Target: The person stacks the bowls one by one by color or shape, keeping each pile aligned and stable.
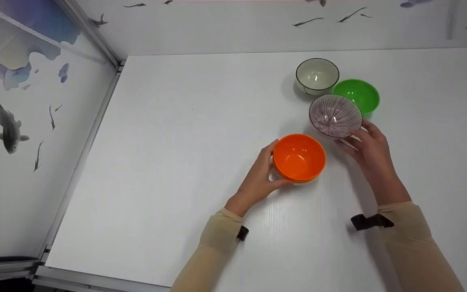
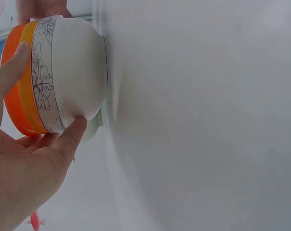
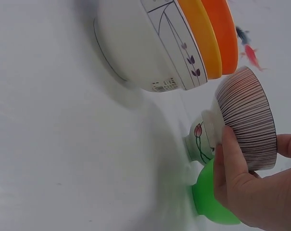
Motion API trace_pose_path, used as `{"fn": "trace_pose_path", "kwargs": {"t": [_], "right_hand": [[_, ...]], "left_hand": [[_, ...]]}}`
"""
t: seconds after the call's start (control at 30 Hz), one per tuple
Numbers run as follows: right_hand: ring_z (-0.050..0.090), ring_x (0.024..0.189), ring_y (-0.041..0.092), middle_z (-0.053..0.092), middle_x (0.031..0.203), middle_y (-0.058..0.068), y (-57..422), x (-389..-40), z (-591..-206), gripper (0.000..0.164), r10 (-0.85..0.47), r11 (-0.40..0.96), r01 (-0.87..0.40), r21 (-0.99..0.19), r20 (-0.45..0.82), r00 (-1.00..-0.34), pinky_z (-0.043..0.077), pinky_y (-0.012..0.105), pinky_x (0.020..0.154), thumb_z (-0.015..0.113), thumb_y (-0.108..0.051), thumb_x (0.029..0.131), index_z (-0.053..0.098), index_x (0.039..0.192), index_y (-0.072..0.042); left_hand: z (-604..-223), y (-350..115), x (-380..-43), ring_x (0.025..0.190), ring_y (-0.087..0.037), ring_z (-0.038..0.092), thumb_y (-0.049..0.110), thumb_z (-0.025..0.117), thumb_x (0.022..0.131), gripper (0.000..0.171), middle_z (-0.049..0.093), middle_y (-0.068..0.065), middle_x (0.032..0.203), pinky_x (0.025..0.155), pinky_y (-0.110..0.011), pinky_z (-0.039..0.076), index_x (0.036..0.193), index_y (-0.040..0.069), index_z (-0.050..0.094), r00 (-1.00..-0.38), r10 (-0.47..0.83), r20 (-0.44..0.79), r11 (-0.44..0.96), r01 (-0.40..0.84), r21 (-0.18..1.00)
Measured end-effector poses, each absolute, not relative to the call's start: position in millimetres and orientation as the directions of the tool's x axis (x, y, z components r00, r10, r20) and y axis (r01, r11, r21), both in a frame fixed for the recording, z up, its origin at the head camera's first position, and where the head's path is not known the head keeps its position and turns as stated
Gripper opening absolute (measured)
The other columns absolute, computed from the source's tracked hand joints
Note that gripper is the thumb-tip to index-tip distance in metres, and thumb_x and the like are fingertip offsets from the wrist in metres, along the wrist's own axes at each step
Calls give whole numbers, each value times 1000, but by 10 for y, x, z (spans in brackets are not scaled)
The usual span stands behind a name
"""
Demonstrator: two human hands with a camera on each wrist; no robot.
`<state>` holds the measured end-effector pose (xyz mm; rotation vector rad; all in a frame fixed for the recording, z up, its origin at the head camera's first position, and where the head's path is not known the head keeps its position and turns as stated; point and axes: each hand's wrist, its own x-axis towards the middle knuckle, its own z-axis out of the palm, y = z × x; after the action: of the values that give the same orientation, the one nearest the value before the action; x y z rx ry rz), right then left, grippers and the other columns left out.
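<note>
Tan sleeves [image 1: 408, 239] sit closest in the head view; left hand [image 1: 258, 179] has fingers clamped round an orange-topped bowl stack [image 1: 299, 158], right hand [image 1: 371, 152] has fingers pinching a striped bowl [image 1: 335, 114] near a green bowl [image 1: 364, 96]. Left wrist: stack's white bottom bowl [image 2: 78, 67], right by the table [image 2: 208, 125]. Right wrist: striped bowl's tilted, off the table.

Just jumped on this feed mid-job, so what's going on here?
A person is handling bowls with both hands. The left hand holds a stack from the side: an orange bowl on top, a yellow bowl beneath it and a white patterned bowl at the bottom. The right hand holds a striped bowl up off the table, close to the stack. A green bowl and a pale, dark-rimmed bowl stand on the table beyond.
</note>
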<state>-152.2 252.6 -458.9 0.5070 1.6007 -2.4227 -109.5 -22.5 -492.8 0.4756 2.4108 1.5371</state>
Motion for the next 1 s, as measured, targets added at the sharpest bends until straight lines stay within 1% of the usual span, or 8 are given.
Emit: {"fn": "trace_pose_path", "kwargs": {"t": [0.1, 0.27, 0.37, 0.53, 0.77, 1.0], "right_hand": [[69, 104, 14, 49, 131, -1, 2538, -1513, -4569, 67, 14, -437, 335, -835, -378, -926, 60, 26, 87, 61, -21, 99, 27, 156, -13], [71, 101, 15, 51, 130, 0, 2545, -1492, -4548, 65, 11, -450, 318, -835, -362, -932, 61, 27, 85, 62, -22, 99, 30, 154, -11], [72, 99, 16, 53, 128, 2, 2542, -1478, -4548, 58, 13, -458, 289, -841, -331, -944, 61, 29, 85, 61, -20, 99, 36, 150, -9], [74, 96, 17, 61, 122, 3, 2541, -1454, -4538, 47, 12, -479, 241, -844, -281, -960, 61, 31, 84, 61, -18, 99, 44, 141, -7], [75, 93, 16, 70, 114, 1, 2529, -1420, -4479, 40, 13, -452, 215, -866, -247, -969, 61, 30, 82, 63, -18, 98, 51, 135, -6], [75, 93, 16, 74, 110, 0, 2496, -1380, -4423, 31, -9, -413, 215, -885, -232, -973, 62, 30, 80, 64, -19, 98, 60, 126, -8]], "left_hand": [[-4928, -224, -1095, 145, -19, 37, 15, 82, 83, 100, 31, -1, 160, 115, -32, 43, 158, 15, 17, -918, 395, -26, 398, 146, 906], [-4939, -223, -1101, 145, -18, 37, 17, 82, 83, 99, 32, -1, 160, 116, -34, 43, 158, 15, 17, -918, 395, -25, 398, 146, 906], [-4937, -219, -1100, 146, -17, 36, 16, 82, 82, 101, 32, 0, 159, 116, -32, 42, 158, 16, 16, -918, 395, -35, 402, 138, 905], [-4927, -213, -1099, 146, -15, 36, 15, 82, 82, 101, 32, 1, 159, 115, -30, 43, 158, 17, 16, -918, 393, -49, 411, 128, 903], [-4929, -219, -1100, 146, -16, 36, 15, 82, 82, 101, 33, 0, 160, 115, -32, 43, 158, 17, 16, -919, 392, -40, 402, 133, 906], [-4928, -221, -1096, 146, -16, 35, 18, 81, 83, 99, 32, 1, 160, 115, -32, 43, 158, 18, 16, -917, 398, -32, 397, 141, 907]]}}
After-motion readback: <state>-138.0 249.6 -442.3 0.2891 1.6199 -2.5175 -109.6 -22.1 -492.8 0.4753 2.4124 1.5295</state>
